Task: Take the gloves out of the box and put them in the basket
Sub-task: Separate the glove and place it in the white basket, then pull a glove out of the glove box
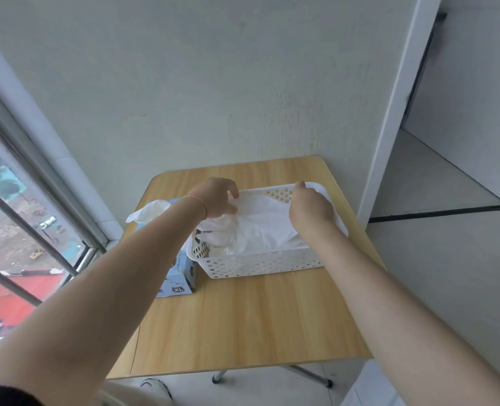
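Note:
A white perforated basket (pixel 260 263) stands on the wooden table and holds a heap of thin white gloves (pixel 260 227). My left hand (pixel 215 197) pinches the left edge of the top glove over the basket. My right hand (pixel 310 208) grips the same glove's right edge near the basket's far rim. The glove is stretched flat between both hands. To the left of the basket lies the light-blue glove box (pixel 184 276), marked XL, partly hidden by my left forearm. One more white glove (pixel 147 212) sticks out of the box's top.
The small wooden table (pixel 242 317) stands against a pale wall, with a window at the left and a white door frame at the right. Its front half is bare wood. Below the front edge I see a metal table leg and a shoe.

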The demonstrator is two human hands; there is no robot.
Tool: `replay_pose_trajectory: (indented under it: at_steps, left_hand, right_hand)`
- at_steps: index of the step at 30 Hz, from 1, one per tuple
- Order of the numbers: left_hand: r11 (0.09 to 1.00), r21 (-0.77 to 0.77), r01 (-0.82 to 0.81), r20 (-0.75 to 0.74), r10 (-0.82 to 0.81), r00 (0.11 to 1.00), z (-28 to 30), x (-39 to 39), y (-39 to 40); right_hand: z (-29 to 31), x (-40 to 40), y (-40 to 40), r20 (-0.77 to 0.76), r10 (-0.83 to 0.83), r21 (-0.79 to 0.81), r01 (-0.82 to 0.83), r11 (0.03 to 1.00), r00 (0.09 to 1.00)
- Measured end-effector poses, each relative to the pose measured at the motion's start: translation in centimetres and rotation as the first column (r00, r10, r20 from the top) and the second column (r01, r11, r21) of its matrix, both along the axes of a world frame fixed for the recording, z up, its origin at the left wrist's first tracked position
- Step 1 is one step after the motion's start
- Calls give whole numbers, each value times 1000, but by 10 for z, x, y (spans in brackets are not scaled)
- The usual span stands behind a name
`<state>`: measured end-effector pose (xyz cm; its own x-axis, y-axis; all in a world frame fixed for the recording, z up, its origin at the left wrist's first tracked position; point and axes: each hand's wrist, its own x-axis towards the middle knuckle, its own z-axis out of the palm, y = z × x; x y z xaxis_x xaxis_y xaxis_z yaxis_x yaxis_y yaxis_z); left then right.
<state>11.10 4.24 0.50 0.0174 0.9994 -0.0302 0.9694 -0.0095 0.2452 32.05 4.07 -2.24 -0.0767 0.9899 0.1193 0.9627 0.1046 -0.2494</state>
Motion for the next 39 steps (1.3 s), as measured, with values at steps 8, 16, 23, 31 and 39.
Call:
replay_pose_trajectory:
  at_steps: [8,16,23,31,39]
  left_hand:
    - [940,285,185,-305,-93,948,7,24,-31]
    - [962,-258,89,-164,-134,977,-17,34,-52]
    - [979,-191,67,-19,-72,997,-8,25,-56]
    - [877,414,-246,84,232,969,38,-66,-87]
    - [933,117,-340,340,284,896,13,-133,-115]
  right_hand:
    - [0,1,1,229,44,1,-46,999,972]
    - [4,3,-3,417,66,22,-83,996,906]
    - [22,-8,-7,355,87,76,-121,990,931]
    - [44,-113,-34,-179,432,126,-415,901,884]
    - [35,-185,-48,-357,479,55,-494,868,802]
